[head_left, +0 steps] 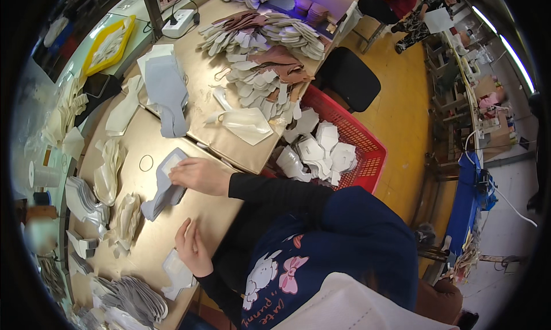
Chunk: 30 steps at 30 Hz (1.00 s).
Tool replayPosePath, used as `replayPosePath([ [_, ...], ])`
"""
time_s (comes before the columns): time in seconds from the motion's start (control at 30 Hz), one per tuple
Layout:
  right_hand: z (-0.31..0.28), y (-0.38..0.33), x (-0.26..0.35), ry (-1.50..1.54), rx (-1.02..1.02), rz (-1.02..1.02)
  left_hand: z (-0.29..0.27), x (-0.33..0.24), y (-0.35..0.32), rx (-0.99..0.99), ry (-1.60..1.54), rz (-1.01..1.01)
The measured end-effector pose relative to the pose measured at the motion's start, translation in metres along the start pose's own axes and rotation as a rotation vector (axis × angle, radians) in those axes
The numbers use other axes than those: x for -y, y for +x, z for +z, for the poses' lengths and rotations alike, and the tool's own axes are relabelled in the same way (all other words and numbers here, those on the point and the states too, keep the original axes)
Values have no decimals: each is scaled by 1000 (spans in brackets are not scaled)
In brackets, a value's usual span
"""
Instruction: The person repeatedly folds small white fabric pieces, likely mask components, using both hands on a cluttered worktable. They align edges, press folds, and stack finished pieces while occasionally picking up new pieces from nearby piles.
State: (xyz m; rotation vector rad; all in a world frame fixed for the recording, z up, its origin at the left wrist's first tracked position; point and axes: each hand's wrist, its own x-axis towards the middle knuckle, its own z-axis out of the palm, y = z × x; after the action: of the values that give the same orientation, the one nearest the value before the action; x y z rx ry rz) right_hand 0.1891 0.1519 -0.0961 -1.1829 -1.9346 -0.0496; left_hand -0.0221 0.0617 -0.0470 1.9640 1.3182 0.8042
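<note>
A small stack of grey boot-shaped fabric pieces (162, 197) lies on the tan table (218, 215) in front of me. A white patch (170, 165) sits on the upper end of the top piece. My right hand (198, 176) lies over that end, its fingertips on the patch. My left hand (192, 251) rests flat near the table's front edge, fingers apart and holding nothing. Just below it lies a loose white piece (177, 272).
A red basket (367, 152) of white pieces stands right of the table. Further piles: grey pieces (166, 91), cream pieces (109, 169), white and brown cut-outs (264, 48), grey ones (135, 298). A yellow tray (129, 34), a black stool (350, 80) and seated people are farther off.
</note>
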Motion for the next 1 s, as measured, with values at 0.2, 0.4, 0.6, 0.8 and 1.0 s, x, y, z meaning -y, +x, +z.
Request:
replayPosePath([
  [0.2,-49,-10,5,27,-154,-31,-15,0,-9,-14,60,70],
  [0.4,-82,-70,41,182,464,-145,-82,10,-50,-408,186,-131],
  [0.6,-87,-83,54,224,458,-55,-105,12,-42,-519,212,-167],
  [0.8,-58,-60,61,-49,629,-69,-90,29,30,-502,91,-30],
  [1.0,-54,-55,66,-78,636,-73,-83,80,91,-394,336,-159],
])
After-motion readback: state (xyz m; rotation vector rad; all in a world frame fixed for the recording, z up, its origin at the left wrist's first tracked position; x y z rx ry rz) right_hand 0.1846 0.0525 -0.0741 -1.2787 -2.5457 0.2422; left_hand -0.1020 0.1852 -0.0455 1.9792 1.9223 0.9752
